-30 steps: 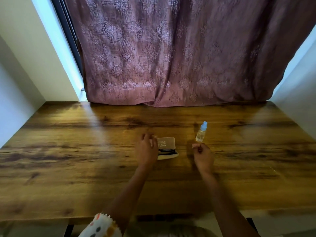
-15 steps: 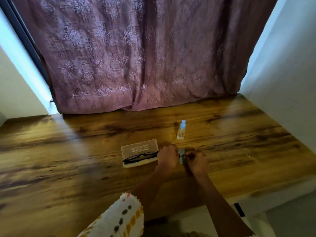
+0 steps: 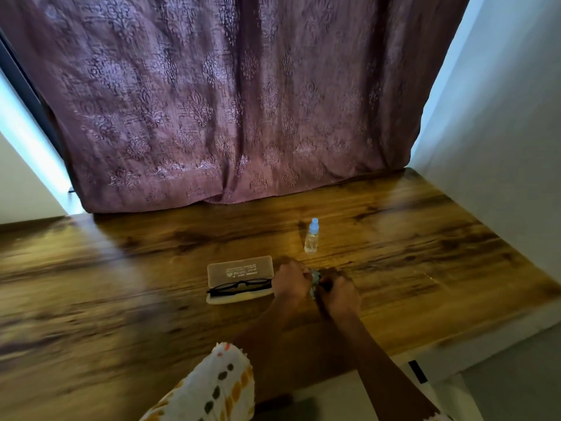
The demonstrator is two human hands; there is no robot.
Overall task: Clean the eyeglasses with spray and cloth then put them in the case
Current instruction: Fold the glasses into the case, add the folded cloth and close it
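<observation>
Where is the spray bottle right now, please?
In the head view, the spray bottle stands upright on the wooden table, right of centre, just beyond the left hand and right hand gripping the cloth.

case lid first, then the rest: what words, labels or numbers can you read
Case lid: a few lines of white print, upside down, too blurred to read.
Bottle: no label shows.
Cloth: mostly hidden, no text seen.
</observation>
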